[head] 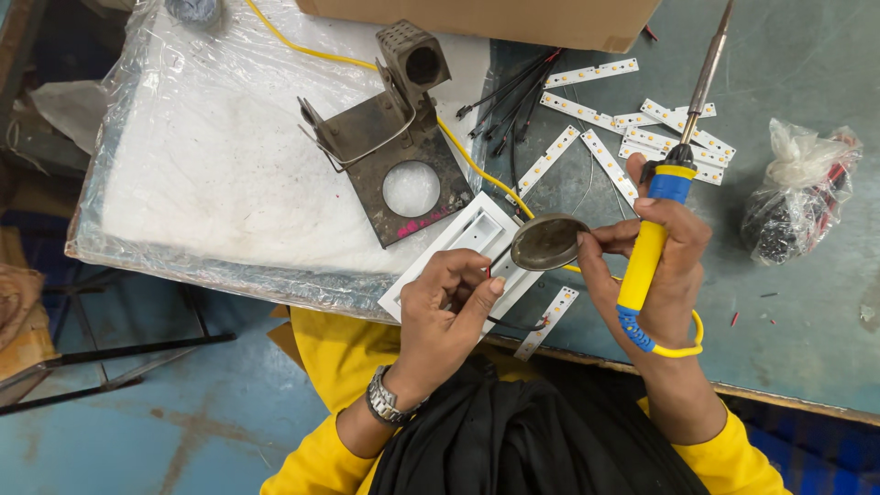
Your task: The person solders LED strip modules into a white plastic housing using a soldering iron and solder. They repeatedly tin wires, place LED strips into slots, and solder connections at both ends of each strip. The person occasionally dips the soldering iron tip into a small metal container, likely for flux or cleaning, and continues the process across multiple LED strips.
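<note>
The right hand (pixel 665 275) is clenched around the yellow grip of a soldering iron (pixel 674 179), its metal shaft pointing away toward the far side of the table (pixel 797 302), while its thumb and forefinger also pinch the rim of a small round metal tin (pixel 547 242) held just above the table's near edge. The left hand (pixel 449 307) is closed in a fine pinch on a thin wire (pixel 500 261) whose end reaches toward the tin; a second dark lead curls under this hand toward an LED strip (pixel 548 323) lying at the near edge. Just left of the tin, and partly under it, sits a white rectangular plastic housing (pixel 463 247). The wire looks light and limp, so it probably needs holding close to its tip to stay steady. The iron is stiff and best held only by its insulated grip, since the shaft may be hot. The tin seems light and smooth, apt to slip or tilt if held by one edge. The strips look thin, stiff and likely brittle, best lifted by their long edges. Farther off lie more loose LED strips (pixel 674 128), a bundle of black wires (pixel 513 101), a metal iron stand (pixel 390 137) on plastic-wrapped white foam (pixel 202 174), a cardboard box (pixel 486 18), and, at the right, a knotted plastic bag of small parts (pixel 799 192).
</note>
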